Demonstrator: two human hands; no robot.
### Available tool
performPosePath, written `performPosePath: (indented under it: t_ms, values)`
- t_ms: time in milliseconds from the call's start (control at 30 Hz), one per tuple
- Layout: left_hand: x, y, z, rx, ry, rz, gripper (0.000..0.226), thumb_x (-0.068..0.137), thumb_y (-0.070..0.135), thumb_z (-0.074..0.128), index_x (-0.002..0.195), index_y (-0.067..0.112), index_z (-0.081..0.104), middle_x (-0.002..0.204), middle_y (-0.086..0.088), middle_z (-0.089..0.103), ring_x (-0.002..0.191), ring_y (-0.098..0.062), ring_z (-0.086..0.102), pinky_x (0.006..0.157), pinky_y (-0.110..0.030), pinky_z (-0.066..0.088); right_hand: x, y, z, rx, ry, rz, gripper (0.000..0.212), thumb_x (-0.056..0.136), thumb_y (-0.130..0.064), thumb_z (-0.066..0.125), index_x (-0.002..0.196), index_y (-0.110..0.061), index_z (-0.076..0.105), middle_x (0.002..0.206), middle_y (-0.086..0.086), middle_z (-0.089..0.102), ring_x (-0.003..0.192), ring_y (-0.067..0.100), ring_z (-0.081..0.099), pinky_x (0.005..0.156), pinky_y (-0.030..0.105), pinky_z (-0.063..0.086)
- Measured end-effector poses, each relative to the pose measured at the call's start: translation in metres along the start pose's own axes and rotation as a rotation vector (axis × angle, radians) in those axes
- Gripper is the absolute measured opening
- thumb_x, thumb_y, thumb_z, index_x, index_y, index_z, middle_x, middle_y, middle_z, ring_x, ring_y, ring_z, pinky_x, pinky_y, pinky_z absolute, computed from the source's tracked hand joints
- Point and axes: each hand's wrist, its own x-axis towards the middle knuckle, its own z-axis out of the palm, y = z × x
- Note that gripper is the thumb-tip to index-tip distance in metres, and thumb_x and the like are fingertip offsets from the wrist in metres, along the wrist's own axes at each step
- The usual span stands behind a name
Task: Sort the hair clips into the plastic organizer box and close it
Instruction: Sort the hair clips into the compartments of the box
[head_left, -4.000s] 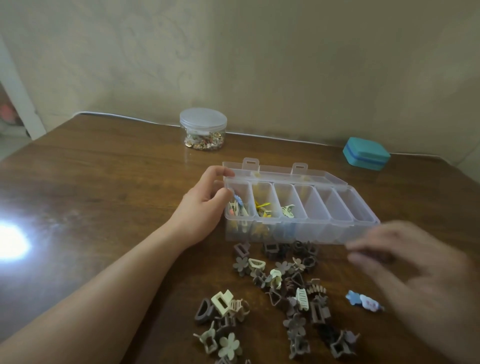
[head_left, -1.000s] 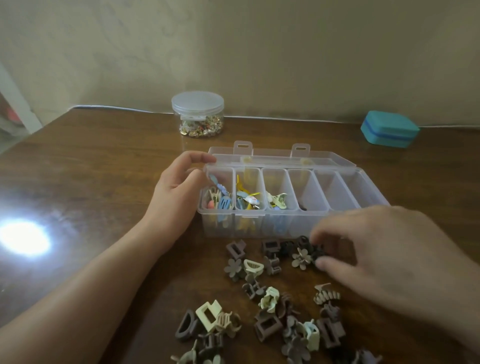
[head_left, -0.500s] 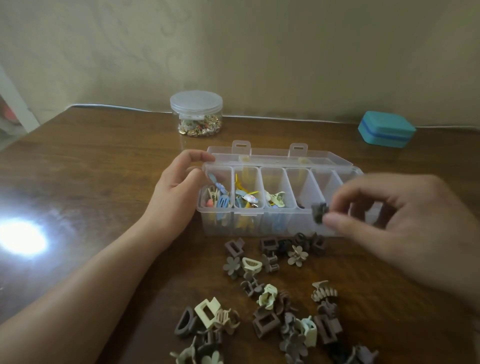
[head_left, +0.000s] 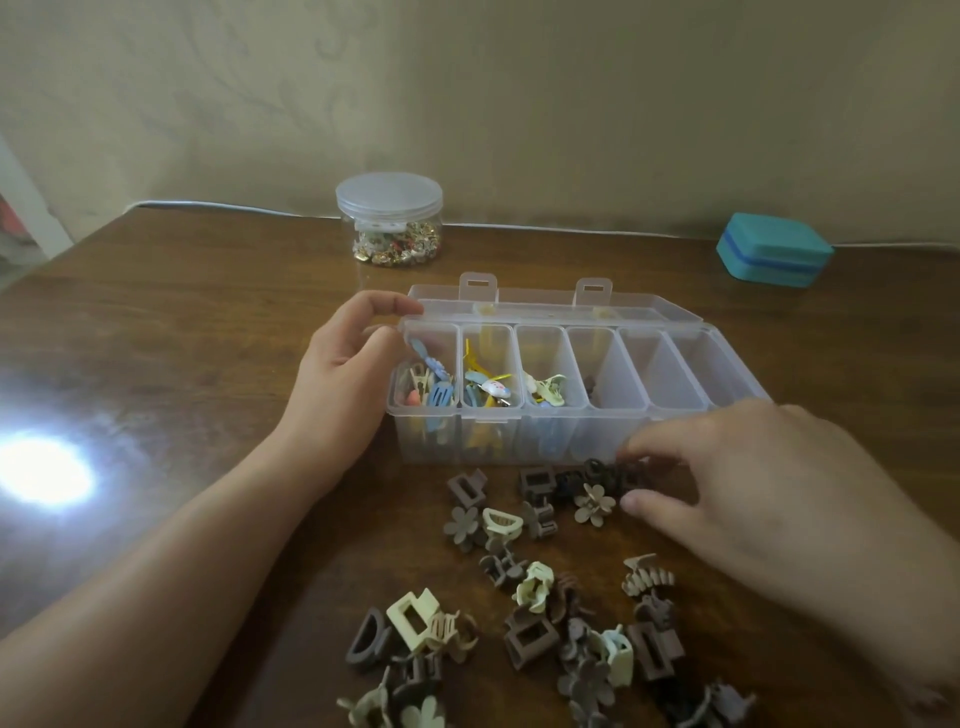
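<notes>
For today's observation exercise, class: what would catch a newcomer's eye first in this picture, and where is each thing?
The clear organizer box sits mid-table with its lid open, its three leftmost compartments holding colourful clips. In front of it lies a scatter of brown and cream claw clips, where the right hand reaches into the dark ones near the box's front wall. The left hand holds the box's left end, and a bright glare spot shines on the table at far left.
</notes>
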Motion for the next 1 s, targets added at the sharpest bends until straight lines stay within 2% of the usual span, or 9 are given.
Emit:
performPosePath:
  t_ms: [100,200,400,600,667,733,833,900,1000]
  values:
    - [-0.001,0.002,0.0,0.004,-0.015,-0.004,0.028,0.084,0.015,0.047,0.108,0.019,0.062,0.08,0.016,0.073,0.072,-0.001,0.067,0.055,-0.02,0.052,0.002,-0.001,0.004,-0.012,-0.012,0.022,0.03,0.09,-0.055,0.048,0.118,-0.047,0.053,0.104,-0.018,0.063,0.099,0.007,0.057,0.081,0.029,0.053]
    - [0.0,0.002,0.001,0.002,-0.007,-0.007,0.028,0.092,0.002,0.044,0.11,0.014,0.061,0.074,0.018,0.072,0.064,0.001,0.064,0.052,-0.017,0.049,0.002,-0.001,0.006,-0.035,-0.019,0.017,0.023,0.092,-0.046,0.048,0.114,-0.045,0.055,0.1,-0.016,0.063,0.096,0.008,0.058,0.078,0.03,0.054]
    - [0.0,0.002,0.0,0.015,-0.002,-0.017,0.029,0.094,0.001,0.042,0.11,0.015,0.061,0.073,0.015,0.072,0.063,-0.003,0.061,0.051,-0.017,0.049,0.001,-0.004,0.005,-0.014,-0.028,0.029,0.022,0.088,-0.056,0.05,0.101,-0.04,0.057,0.089,-0.014,0.062,0.089,0.006,0.057,0.074,0.029,0.053]
    - [-0.001,0.001,-0.001,0.034,-0.018,-0.013,0.027,0.096,0.005,0.043,0.113,0.017,0.06,0.077,0.017,0.072,0.067,0.0,0.064,0.053,-0.017,0.049,-0.002,0.001,-0.003,0.092,-0.037,-0.074,0.014,0.086,-0.053,0.053,0.092,-0.04,0.053,0.083,-0.021,0.057,0.079,-0.002,0.054,0.07,0.022,0.05]
    - [0.0,0.001,-0.001,0.03,-0.021,-0.018,0.027,0.096,0.005,0.043,0.113,0.017,0.06,0.079,0.018,0.073,0.069,0.0,0.065,0.055,-0.017,0.05,-0.002,0.005,-0.009,0.225,0.01,-0.121,0.017,0.077,-0.057,0.056,0.084,-0.041,0.058,0.072,-0.023,0.057,0.075,-0.005,0.056,0.059,0.015,0.044]
    - [0.0,0.0,-0.001,0.031,-0.019,-0.021,0.027,0.095,0.005,0.043,0.112,0.018,0.06,0.08,0.018,0.073,0.073,-0.001,0.066,0.057,-0.019,0.051,0.0,0.008,-0.012,0.389,0.222,-0.124,0.015,0.076,-0.054,0.061,0.082,-0.04,0.061,0.073,-0.023,0.057,0.078,-0.009,0.056,0.051,0.014,0.045]
    - [0.0,0.001,0.0,0.015,-0.015,-0.018,0.028,0.095,0.001,0.042,0.109,0.017,0.061,0.076,0.016,0.072,0.07,-0.004,0.062,0.055,-0.019,0.051,0.008,0.011,-0.002,0.38,0.409,-0.085,0.017,0.079,-0.047,0.061,0.092,-0.036,0.063,0.09,-0.021,0.061,0.089,-0.003,0.055,0.069,0.019,0.048]
    - [0.0,0.001,0.0,0.007,-0.011,-0.018,0.028,0.094,0.001,0.042,0.107,0.017,0.061,0.074,0.015,0.071,0.068,-0.005,0.061,0.053,-0.018,0.05,0.013,0.011,0.007,0.351,0.402,-0.082,0.02,0.081,-0.039,0.064,0.098,-0.031,0.067,0.098,-0.016,0.065,0.101,0.005,0.056,0.084,0.033,0.05]
    - [0.0,0.001,0.0,0.003,-0.011,-0.022,0.029,0.094,0.001,0.043,0.108,0.018,0.061,0.075,0.013,0.071,0.069,-0.002,0.063,0.053,-0.018,0.05,0.012,0.01,0.008,0.29,0.432,-0.122,0.019,0.086,-0.033,0.066,0.102,-0.026,0.069,0.107,-0.012,0.066,0.11,0.011,0.056,0.095,0.031,0.043]
